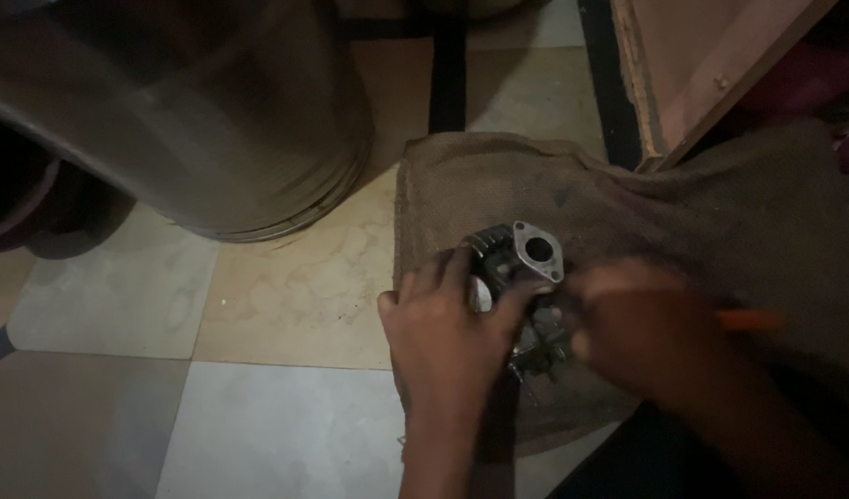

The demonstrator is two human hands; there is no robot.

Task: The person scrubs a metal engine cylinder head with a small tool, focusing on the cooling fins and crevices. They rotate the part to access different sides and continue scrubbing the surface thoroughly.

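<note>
two hands met over a small metal engine part (521, 268) lying on a burlap cloth (683, 203). the left hand (447, 333) was closed around its body; the right hand (641, 333), at 3 o'clock, was blurred, gripping an orange-handled tool (752, 322). the part looked still assembled, work underway. at 10 o'clock stood a large steel drum (193, 120), contents unseen.

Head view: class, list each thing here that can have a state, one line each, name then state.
Metal part: resting on the cloth, flange hole facing up, gripped.
Left hand: closed around the metal part.
Right hand: blurred, against the part, an orange tool sticking out.
Cloth: spread on the floor, rumpled.
Drum: upright on the floor.
</note>
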